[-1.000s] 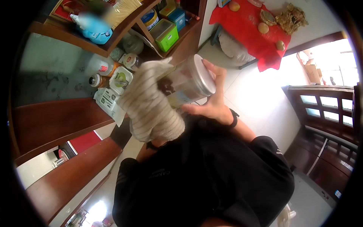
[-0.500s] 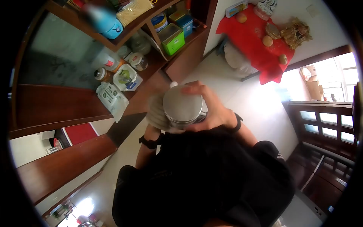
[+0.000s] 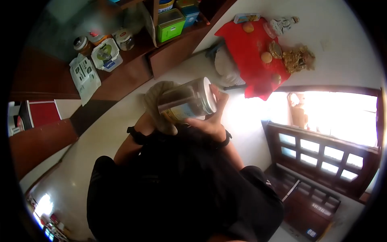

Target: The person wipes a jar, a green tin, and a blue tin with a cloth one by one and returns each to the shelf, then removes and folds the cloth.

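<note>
A clear jar (image 3: 183, 101) with a pale rim and a printed label lies tilted on its side between my hands, in front of my chest. My left hand (image 3: 157, 107) is closed around the jar's left end; a grey-beige fabric, a glove or a cloth, covers its fingers. My right hand (image 3: 215, 117) grips the other end near the white rim (image 3: 208, 94), fingers above and thumb below. What is inside the jar cannot be made out.
A wooden cabinet (image 3: 133, 76) at upper left bears jars, a plastic tub (image 3: 106, 55), a white packet (image 3: 84, 76) and a green box (image 3: 170, 26). A table with a red cloth (image 3: 246, 52) stands at upper right, holding round fruits and ornaments. Wooden chair-like furniture (image 3: 310, 201) is at right.
The jar has turned from upright, with its metallic round end facing up, to lying sideways. Both hands have turned with it, and the camera view has shifted to the right.
</note>
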`<state>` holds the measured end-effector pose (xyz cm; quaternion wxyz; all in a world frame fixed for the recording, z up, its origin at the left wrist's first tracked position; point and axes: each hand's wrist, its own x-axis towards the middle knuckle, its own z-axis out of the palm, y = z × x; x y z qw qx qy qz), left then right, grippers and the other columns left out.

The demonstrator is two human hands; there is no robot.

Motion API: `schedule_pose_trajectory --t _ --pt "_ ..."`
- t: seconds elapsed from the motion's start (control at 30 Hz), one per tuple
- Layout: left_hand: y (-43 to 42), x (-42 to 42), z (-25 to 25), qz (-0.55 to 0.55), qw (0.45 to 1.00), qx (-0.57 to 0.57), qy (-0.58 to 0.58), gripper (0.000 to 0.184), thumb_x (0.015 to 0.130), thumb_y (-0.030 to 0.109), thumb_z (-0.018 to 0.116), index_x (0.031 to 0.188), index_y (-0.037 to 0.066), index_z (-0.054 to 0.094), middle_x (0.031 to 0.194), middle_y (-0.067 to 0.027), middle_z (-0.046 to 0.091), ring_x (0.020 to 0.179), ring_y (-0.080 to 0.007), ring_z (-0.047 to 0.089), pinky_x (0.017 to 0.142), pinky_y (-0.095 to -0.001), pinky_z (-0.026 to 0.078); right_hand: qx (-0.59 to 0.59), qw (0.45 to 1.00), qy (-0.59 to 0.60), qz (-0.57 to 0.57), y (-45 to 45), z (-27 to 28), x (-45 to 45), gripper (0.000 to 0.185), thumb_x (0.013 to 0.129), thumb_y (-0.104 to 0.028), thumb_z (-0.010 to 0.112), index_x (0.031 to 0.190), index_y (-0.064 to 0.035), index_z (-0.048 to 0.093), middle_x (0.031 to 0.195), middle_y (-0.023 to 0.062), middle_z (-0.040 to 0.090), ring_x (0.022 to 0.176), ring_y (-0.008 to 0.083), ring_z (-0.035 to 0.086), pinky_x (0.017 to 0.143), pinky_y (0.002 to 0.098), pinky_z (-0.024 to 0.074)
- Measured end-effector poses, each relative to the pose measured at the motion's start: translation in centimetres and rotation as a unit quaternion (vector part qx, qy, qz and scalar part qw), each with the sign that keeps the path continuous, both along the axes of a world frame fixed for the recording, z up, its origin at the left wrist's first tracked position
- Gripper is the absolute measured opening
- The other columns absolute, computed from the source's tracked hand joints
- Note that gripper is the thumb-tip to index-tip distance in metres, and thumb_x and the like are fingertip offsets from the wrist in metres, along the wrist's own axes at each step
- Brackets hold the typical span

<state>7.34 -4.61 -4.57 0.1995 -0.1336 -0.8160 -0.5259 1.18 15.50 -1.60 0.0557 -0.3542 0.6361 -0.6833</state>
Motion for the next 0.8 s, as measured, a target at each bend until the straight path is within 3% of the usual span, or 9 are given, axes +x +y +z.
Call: schedule_pose_trajectory --t 0.07,0.2,0.3,0.4,0.5,0.57,0.63,0.7,0.8 --pt "-0.3 0.3 -0.7 0.018 0.999 0.038 -0.014 0.088 0.056 0.037 0.081 0.127 -0.002 0.047 0.112 -0.0129 0.060 0.100 -0.0254 0.060 0.086 -0.0323 0.052 0.049 0.996 0.070 -0.018 -0.6 -0.2 -0.4 0.106 0.064 -0.020 0.096 0.140 -0.0067 0.023 0.143 0.0216 0.032 0.132 0.0337 0.043 0.106 0.0475 0.0421" --pt "-0.9 1.8 -2.5 0.069 0.967 0.222 -0.108 0.071 0.081 0.042 0.078 0.132 0.002 0.049 0.102 -0.0046 0.066 0.075 -0.0157 0.065 0.065 -0.0303 0.057 0.076 0.993 0.086 -0.004 -2.7 -0.2 -1.4 0.101 0.061 -0.012 0.095 0.137 -0.0072 0.027 0.146 0.0224 0.029 0.134 0.0345 0.043 0.100 0.0466 0.0487" --pt "-1.4 3.2 -1.2 0.084 0.900 0.403 -0.143 0.057 0.087 0.032 0.067 0.131 0.001 0.047 0.105 -0.0047 0.064 0.084 -0.0154 0.064 0.073 -0.0287 0.056 0.121 0.983 0.105 0.088 -3.4 0.7 -2.4 0.090 0.065 -0.009 0.090 0.132 -0.0070 0.031 0.143 0.0221 0.035 0.126 0.0365 0.051 0.096 0.0466 0.0513" --pt "-2.8 3.4 0.6 0.154 0.811 0.516 -0.229 0.061 0.076 0.034 0.068 0.124 0.001 0.049 0.101 -0.0052 0.063 0.091 -0.0198 0.062 0.082 -0.0298 0.053 0.151 0.974 0.122 0.116 -5.5 1.6 -2.8 0.095 0.067 -0.010 0.088 0.141 -0.0049 0.029 0.137 0.0190 0.044 0.118 0.0325 0.057 0.094 0.0430 0.0514" --pt "-4.8 3.9 -1.5 0.166 0.757 0.574 -0.264 0.043 0.088 0.028 0.056 0.123 0.003 0.052 0.106 -0.0049 0.063 0.096 -0.0190 0.061 0.086 -0.0302 0.052 0.220 0.962 0.117 0.111 -7.8 3.2 -2.7 0.096 0.067 -0.013 0.088 0.145 -0.0032 0.033 0.133 0.0192 0.047 0.115 0.0313 0.058 0.092 0.0398 0.0517" --pt "-7.0 3.7 -7.3 0.131 0.853 0.433 -0.262 0.034 0.096 0.024 0.048 0.123 0.004 0.054 0.110 -0.0047 0.064 0.100 -0.0185 0.061 0.088 -0.0306 0.051 0.253 0.949 0.143 0.120 -9.8 4.4 -3.4 0.095 0.068 -0.017 0.088 0.147 -0.0028 0.038 0.131 0.0203 0.049 0.116 0.0352 0.056 0.093 0.0391 0.0516" --pt "-9.2 3.6 -12.4 0.150 0.943 0.116 -0.273 0.028 0.104 0.020 0.040 0.123 0.006 0.056 0.113 -0.0045 0.064 0.104 -0.0179 0.061 0.091 -0.0309 0.050 0.237 0.953 0.169 0.087 -11.7 3.6 -4.2 0.090 0.068 -0.017 0.088 0.144 -0.0036 0.042 0.131 0.0196 0.049 0.113 0.0362 0.057 0.089 0.0399 0.0529" --pt "-10.3 3.4 -11.2 0.220 0.859 -0.360 -0.291 0.030 0.105 0.022 0.039 0.125 0.006 0.054 0.121 -0.0060 0.061 0.110 -0.0177 0.059 0.098 -0.0302 0.047 0.239 0.955 0.170 0.053 -13.5 2.9 -5.0 0.091 0.068 -0.017 0.088 0.145 -0.0059 0.042 0.129 0.0191 0.049 0.109 0.0373 0.058 0.085 0.0417 0.0537" --pt "-11.1 1.8 -3.8 0.068 0.782 -0.564 -0.256 0.037 0.101 0.024 0.037 0.126 0.005 0.057 0.126 -0.0116 0.062 0.117 -0.0292 0.058 0.104 -0.0418 0.040 0.243 0.949 0.201 0.005 -16.1 1.6 -6.6 0.092 0.068 -0.017 0.088 0.146 -0.0067 0.042 0.129 0.0187 0.050 0.107 0.0381 0.059 0.085 0.0421 0.0539"
